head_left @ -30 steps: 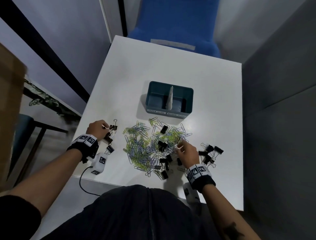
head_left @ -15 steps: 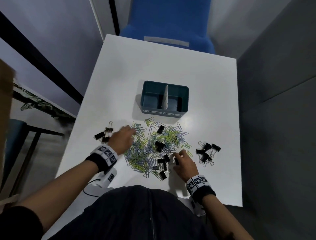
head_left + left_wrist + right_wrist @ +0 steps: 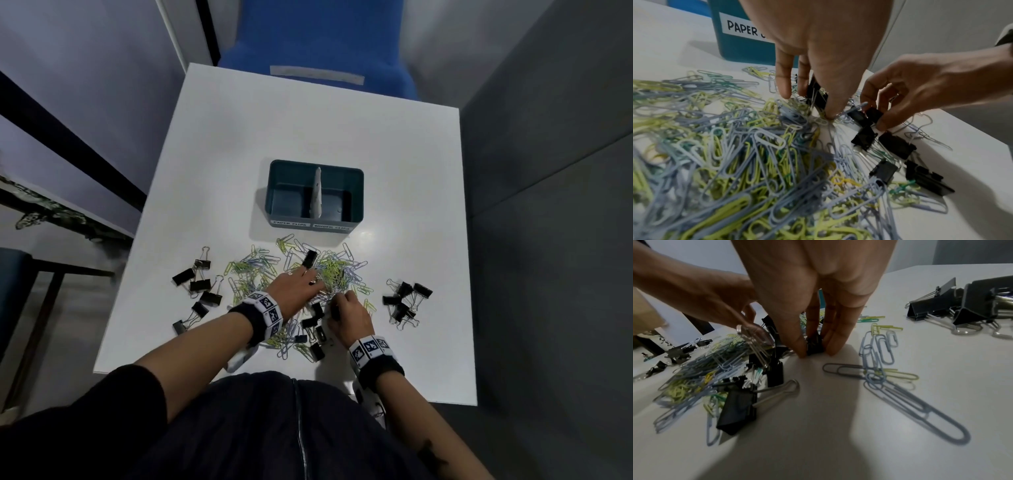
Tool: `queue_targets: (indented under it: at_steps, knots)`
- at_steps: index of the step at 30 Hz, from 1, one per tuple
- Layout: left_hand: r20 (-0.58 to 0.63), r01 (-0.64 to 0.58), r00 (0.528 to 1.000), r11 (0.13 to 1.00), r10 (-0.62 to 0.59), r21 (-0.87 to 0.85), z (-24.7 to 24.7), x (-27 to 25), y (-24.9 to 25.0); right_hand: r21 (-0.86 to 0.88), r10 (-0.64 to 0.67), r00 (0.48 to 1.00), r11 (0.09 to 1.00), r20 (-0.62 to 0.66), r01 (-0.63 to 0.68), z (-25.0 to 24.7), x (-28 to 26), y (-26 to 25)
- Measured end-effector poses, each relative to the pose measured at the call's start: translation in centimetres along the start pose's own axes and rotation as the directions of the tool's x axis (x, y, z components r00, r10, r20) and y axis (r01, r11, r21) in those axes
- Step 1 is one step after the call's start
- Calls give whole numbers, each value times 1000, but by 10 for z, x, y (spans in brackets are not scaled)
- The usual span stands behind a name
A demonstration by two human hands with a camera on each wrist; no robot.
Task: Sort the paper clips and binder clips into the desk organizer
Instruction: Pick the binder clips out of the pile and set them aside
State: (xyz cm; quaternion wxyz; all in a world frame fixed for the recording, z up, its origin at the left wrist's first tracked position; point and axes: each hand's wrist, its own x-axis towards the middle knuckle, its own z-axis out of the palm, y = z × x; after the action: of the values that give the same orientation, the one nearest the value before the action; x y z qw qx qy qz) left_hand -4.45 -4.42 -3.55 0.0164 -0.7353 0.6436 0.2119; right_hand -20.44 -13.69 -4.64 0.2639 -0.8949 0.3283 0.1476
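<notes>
A mixed pile of yellow, blue and green paper clips with black binder clips in it lies in front of the teal desk organizer, which has a white divider and two labels. My left hand reaches down into the middle of the pile; in the left wrist view its thumb and fingers pinch a black binder clip. My right hand works at the pile's near right edge, where its fingertips pinch a small black binder clip that stands on the table.
Separate groups of black binder clips lie left and right of the pile. Both organizer compartments look bare inside. A blue chair stands beyond the white table; grey partitions close in on the right.
My left hand let go of the binder clips at the left group and moved right into the middle of the pile. My right hand stayed at the pile's near right edge.
</notes>
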Motion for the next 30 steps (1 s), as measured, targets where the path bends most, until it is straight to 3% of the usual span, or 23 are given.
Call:
queue_targets:
  at_steps: [4,7,13,16,20,23,27,30]
  knots:
    - [-14,84,996,989,-87,-120,-1,-1,-4,-35,-23,999,999,-41,22,0,0,-1]
    - [-86,129,985,974,-147,-186,-7,-4,-6,35,-35,996,999,-83,38,2,2,-1]
    - [-221,74,965,957,-140,-280,-16,-12,-18,293,20,994,956,-107,12,-8,1,-7]
    - [-271,36,954,949,-126,-314,-21,-19,-27,358,-38,994,931,-104,73,-24,-4,-7]
    - [-267,100,935,893,-235,-438,-27,-32,-39,401,-6,996,915,-84,39,-41,-4,13]
    - [-234,194,889,787,-393,-585,-33,-43,-48,434,50,990,901,-130,12,-57,-1,38]
    - [-156,247,808,568,-568,-785,-37,-58,-74,381,214,955,916,-207,-123,-78,7,68]
    - [-217,301,697,553,-683,-777,-38,-70,-108,347,313,925,910,-215,-227,-85,13,89]
